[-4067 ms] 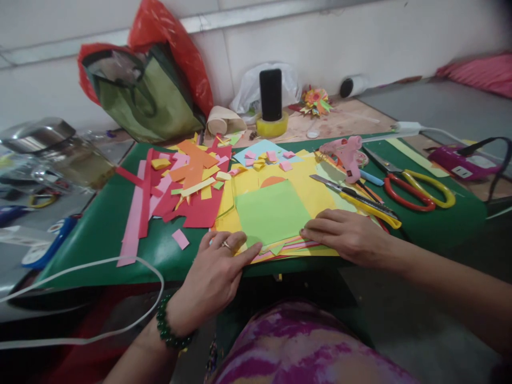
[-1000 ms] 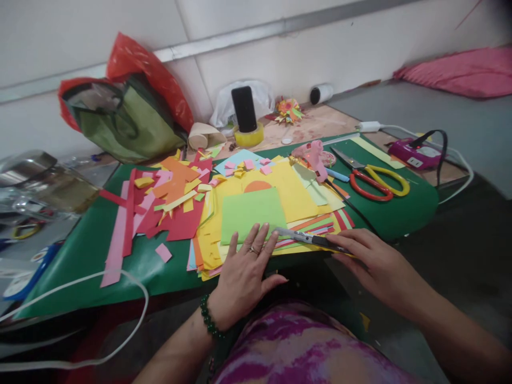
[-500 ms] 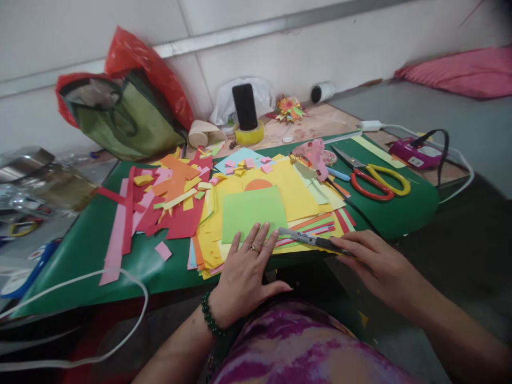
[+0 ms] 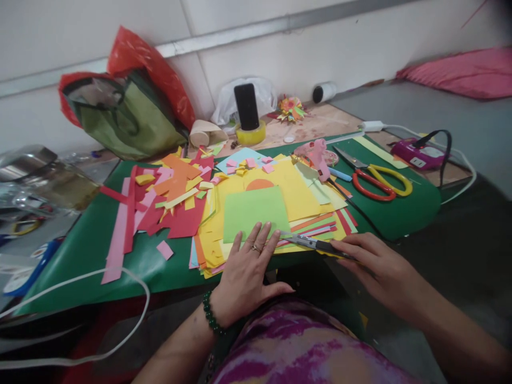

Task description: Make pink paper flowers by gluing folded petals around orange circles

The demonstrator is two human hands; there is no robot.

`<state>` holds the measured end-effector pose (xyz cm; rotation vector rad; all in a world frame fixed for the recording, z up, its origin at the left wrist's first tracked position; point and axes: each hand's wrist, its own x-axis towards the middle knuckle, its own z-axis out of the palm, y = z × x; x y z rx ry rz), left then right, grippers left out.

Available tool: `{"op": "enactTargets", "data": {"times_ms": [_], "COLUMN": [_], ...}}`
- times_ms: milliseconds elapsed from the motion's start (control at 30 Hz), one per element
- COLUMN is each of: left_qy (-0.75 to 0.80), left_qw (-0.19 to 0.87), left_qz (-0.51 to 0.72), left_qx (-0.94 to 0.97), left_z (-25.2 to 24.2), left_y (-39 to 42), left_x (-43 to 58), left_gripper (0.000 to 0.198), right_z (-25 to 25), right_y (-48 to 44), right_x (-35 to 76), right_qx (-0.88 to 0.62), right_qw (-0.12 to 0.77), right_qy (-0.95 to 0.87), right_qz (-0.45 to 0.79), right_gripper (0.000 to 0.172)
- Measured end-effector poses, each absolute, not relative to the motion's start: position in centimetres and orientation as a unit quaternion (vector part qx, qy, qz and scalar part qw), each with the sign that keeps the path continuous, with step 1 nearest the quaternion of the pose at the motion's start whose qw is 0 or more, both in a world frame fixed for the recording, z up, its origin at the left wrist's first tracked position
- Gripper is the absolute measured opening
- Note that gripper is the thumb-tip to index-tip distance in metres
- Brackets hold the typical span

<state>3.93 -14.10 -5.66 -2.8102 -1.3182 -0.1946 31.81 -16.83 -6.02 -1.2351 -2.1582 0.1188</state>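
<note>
Our left hand (image 4: 248, 274) lies flat, unclenched, on the green sheet (image 4: 255, 210) atop yellow paper (image 4: 300, 186); our right hand (image 4: 378, 266) grasps the knife (image 4: 314, 244), its tip by the sheet's near right corner. We seem to be cutting, which calls for steady left-hand pressure.

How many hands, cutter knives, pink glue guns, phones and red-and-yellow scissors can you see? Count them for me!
Left hand and right hand: 2
Cutter knife: 1
Pink glue gun: 1
Phone: 1
Red-and-yellow scissors: 1
Total: 6
</note>
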Motion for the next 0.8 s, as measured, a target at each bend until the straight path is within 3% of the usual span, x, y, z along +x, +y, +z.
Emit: {"op": "enactTargets", "data": {"times_ms": [800], "left_qy": [-0.434], "left_qw": [0.022], "left_qz": [-0.076], "left_qx": [-0.897], "left_z": [-4.9], "left_y": [-15.0], "left_x": [2.4], "left_gripper": [0.099], "right_z": [-5.9], "right_y": [-16.8], "right_x": [30.8], "right_qx": [-0.464], "right_qw": [0.329], "right_qy": [-0.821], "right_qz": [0.051], "right_gripper": [0.023]}}
